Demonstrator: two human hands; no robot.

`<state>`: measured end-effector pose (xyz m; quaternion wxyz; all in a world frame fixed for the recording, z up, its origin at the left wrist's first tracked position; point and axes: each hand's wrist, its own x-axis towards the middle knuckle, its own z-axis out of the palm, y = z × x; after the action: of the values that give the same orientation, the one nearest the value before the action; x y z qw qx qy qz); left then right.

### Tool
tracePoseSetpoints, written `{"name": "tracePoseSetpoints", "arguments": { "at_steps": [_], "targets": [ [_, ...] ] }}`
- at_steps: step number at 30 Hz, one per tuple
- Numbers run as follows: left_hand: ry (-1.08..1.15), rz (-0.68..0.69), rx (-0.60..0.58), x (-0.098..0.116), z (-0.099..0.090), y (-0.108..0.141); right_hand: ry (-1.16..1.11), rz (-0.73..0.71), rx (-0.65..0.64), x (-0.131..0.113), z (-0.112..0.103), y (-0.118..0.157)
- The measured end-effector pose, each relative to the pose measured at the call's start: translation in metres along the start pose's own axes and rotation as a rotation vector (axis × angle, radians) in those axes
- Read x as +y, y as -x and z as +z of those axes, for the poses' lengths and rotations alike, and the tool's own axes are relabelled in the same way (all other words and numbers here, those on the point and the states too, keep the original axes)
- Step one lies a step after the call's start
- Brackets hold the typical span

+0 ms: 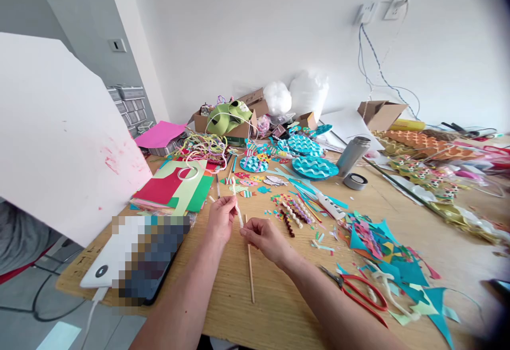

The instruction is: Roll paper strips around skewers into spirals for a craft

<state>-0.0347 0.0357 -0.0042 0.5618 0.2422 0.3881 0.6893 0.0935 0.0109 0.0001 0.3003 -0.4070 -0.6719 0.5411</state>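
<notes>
My left hand (222, 218) pinches a white pipe cleaner (238, 211) over the middle of the table, its upper end sticking up above the fingers. Lower down, my right hand (263, 237) has thumb and finger closed on the same pipe cleaner's other end. Beneath my right fingers a thin wooden stick (251, 278) points toward the table's front edge; whether they touch it I cannot tell. Twisted pipe cleaners (292, 213) in brown, cream and purple lie to the right, beside a white glue tube (330, 206). Paper fish (275, 181) are spread beyond my hands.
Red-handled scissors (364, 291) and paper scraps (402, 262) are at the right. A phone (155, 265) and a white power bank (115, 254) lie front left, near coloured paper (199, 193). Behind stand blue wavy discs (314, 168), a steel flask (353, 156) and boxes (243, 124).
</notes>
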Motion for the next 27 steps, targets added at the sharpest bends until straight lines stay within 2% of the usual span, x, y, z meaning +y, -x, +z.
{"name": "tracePoseSetpoints", "arguments": {
  "at_steps": [5,10,13,17,19,22,27],
  "targets": [
    [-0.042,-0.015,-0.048,0.002,0.001,0.003,0.083,-0.051,-0.011,-0.005,-0.007,0.001],
    [-0.138,-0.086,-0.162,-0.001,0.006,0.01,-0.039,-0.092,-0.03,-0.005,-0.016,-0.002],
    [-0.289,-0.058,-0.234,-0.003,0.008,0.012,-0.075,-0.049,-0.002,-0.004,-0.021,-0.004],
    [-0.555,0.045,-0.206,-0.001,0.002,0.009,-0.311,-0.024,0.204,-0.004,-0.034,-0.003],
    [-0.898,0.143,-0.193,-0.002,-0.003,0.009,-0.447,-0.033,0.333,-0.002,-0.041,-0.002],
    [-1.308,0.124,-0.207,-0.006,-0.01,0.012,-0.565,-0.031,0.467,0.004,-0.045,-0.001],
    [-1.475,0.096,-0.258,-0.011,-0.009,0.019,-0.624,-0.061,0.546,0.017,-0.036,-0.001]
  ]
}}
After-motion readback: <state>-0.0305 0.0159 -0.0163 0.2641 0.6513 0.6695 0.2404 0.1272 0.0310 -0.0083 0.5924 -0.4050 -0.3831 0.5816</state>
